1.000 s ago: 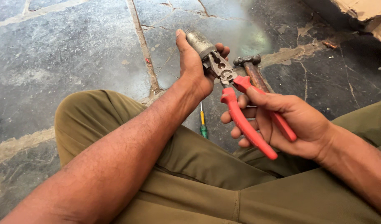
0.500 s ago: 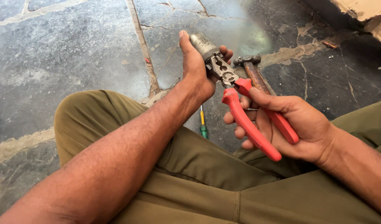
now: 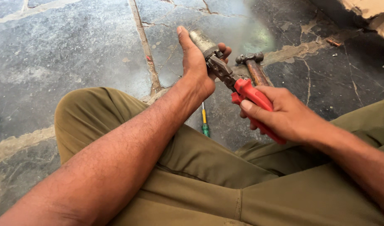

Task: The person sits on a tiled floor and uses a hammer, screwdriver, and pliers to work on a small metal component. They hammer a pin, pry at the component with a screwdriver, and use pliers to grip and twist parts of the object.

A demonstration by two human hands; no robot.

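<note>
We hold the metal cylinder [image 3: 201, 41] in our left hand [image 3: 196, 67]; our right hand [image 3: 284, 115] squeezes red pliers [image 3: 242, 90] clamped on its end. The gripping is done, and nothing has come off yet.

Cracked dark stone floor [image 3: 66, 54] with pale mortar joints [image 3: 142, 42], sunlit at top.

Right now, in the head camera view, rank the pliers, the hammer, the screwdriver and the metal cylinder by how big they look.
1. Red-handled pliers, partly hidden by the right hand.
2. Hammer, mostly hidden, so unsure.
3. Metal cylinder in the left hand.
4. Screwdriver, partly hidden; close to the cylinder.
</note>
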